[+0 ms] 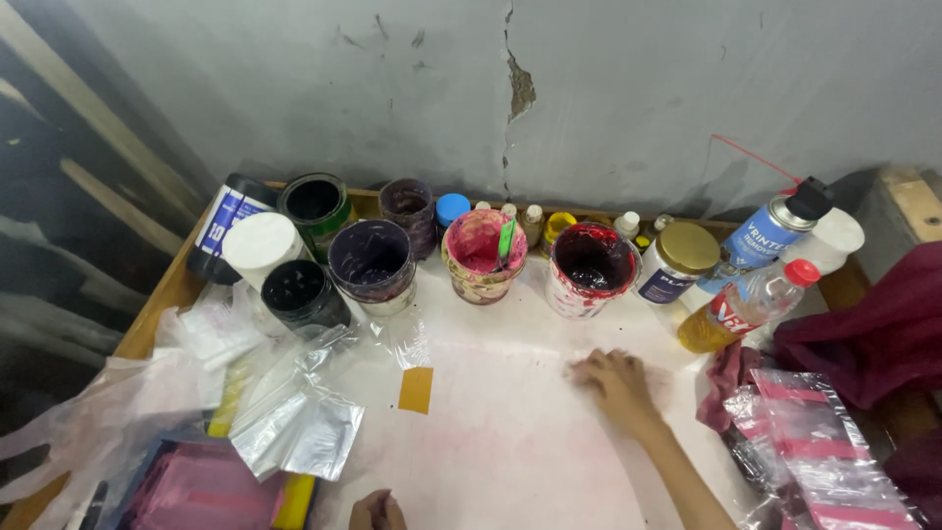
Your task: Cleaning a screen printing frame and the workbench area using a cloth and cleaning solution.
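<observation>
Paint pots run dark purple [371,259], pink [483,253], red-stained white [590,269] — beside a gold-lidded jar [679,261] and a white tabletop [510,412].

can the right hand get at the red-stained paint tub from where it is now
Probably yes. The right hand lies flat on the white tabletop just in front of the red-stained paint tub, with only bare surface between them.
</observation>
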